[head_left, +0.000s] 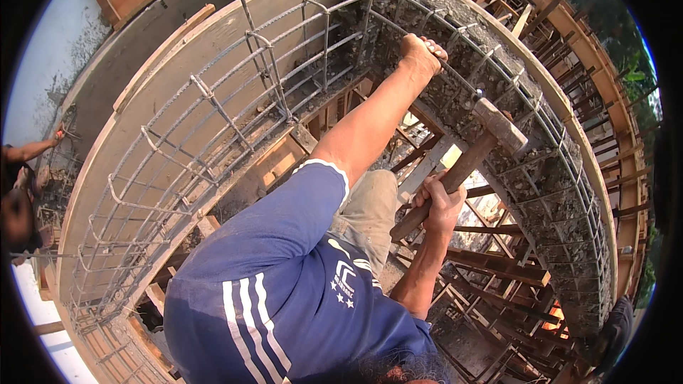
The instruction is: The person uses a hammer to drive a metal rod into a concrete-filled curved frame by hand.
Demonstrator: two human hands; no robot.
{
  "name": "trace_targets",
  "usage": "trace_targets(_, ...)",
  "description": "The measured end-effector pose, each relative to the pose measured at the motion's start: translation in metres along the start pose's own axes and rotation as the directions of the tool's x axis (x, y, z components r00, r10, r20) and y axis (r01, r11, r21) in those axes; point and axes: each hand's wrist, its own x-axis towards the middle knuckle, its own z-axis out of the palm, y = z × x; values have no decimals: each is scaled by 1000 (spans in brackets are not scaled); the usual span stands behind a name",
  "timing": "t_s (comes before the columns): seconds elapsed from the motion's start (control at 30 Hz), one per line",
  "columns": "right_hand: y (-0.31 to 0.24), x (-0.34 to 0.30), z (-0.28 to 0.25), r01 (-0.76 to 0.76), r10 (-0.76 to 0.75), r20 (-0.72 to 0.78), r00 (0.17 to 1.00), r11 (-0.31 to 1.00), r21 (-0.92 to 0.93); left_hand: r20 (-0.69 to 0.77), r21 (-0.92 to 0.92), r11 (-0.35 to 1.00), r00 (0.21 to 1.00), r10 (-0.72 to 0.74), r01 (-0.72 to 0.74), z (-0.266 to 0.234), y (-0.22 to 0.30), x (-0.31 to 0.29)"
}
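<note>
My right hand (437, 203) is wrapped round the wooden handle of a sledgehammer (501, 126). Its blocky, worn metal head points up and to the right. My left hand (421, 55), on the outstretched left arm, is closed round a thin metal rod (459, 79). One end of the rod lies by the hammer head, and I cannot tell whether they touch. Whether the rod is loose or part of the steel cage is also unclear. Rough grey concrete (455, 110), with steel bars set in it, lies beside and behind both the rod and the hammer head.
A rebar cage (203, 89) curves along a formwork panel (153, 117) on the left. Wooden boards and props (498, 267) show through gaps below me. A dark shoe (617, 323) stands at the lower right edge. Another person's arm (34, 149) shows at the far left.
</note>
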Motion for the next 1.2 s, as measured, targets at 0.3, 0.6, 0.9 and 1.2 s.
trace_targets(0.3, -249, -92, -115, 998, -962, -274, 16, 34, -61, -1, 35, 999, 1000, 0, 0, 16, 3, -9)
trace_targets(0.6, 19, 13, -18, 290, -356, 5, 934, 754, -590, 19, 27, 999, 999, -31, 30, 22, 6, 7)
trace_targets(0.9, -235, -73, -131, 983, -958, -219, 186, 180, 48, -13, 68, 997, 1000, -20, 20, 17, 9, 2)
trace_targets(1.2, -8, 14, 10, -150, 102, -136, 986, 900, -410, -217, 270, 961, 976, 3, 57, -30, -5, 37)
